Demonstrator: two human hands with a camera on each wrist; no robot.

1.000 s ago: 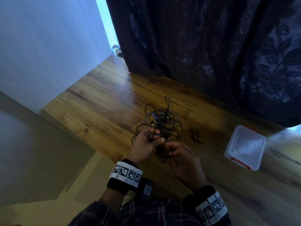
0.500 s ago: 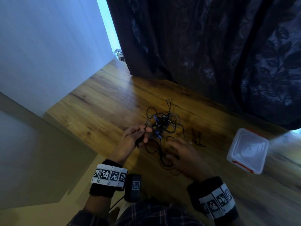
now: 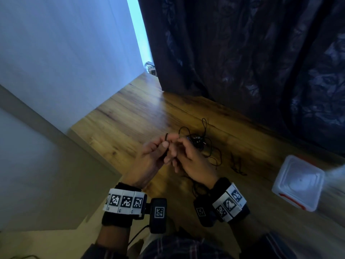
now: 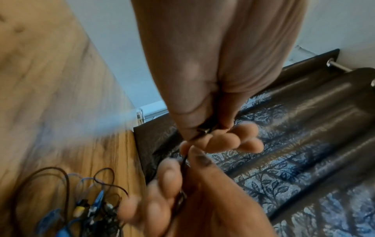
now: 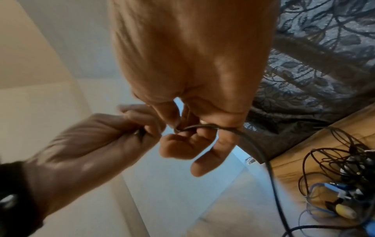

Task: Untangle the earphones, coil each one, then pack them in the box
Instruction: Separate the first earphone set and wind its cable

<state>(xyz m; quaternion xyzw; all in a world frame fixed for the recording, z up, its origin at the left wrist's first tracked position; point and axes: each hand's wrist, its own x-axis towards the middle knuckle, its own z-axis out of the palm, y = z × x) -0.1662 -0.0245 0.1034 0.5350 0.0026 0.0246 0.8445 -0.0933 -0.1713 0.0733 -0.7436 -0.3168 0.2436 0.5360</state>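
Note:
A black earphone cable (image 3: 166, 136) is stretched between both hands, raised over the wooden table (image 3: 130, 124). My left hand (image 3: 164, 145) pinches one end of it; the left wrist view shows a small metal tip between its fingertips (image 4: 205, 131). My right hand (image 3: 177, 146) pinches the same cable (image 5: 253, 147) just beside the left, and the cord trails down past the palm. The tangle of black and blue earphones (image 3: 197, 143) lies on the table just beyond the hands, also seen as the tangle (image 5: 345, 184) and the tangle (image 4: 91, 205). The white box (image 3: 298, 184) sits at the right.
A short loose black cord (image 3: 237, 165) lies on the table between the tangle and the box. A dark patterned curtain (image 3: 261, 62) hangs along the table's far edge. A white wall (image 3: 65, 53) borders the left side.
The right hand has left the table by the tangle and risen to meet the left hand. Both now hold the black cable together, higher up.

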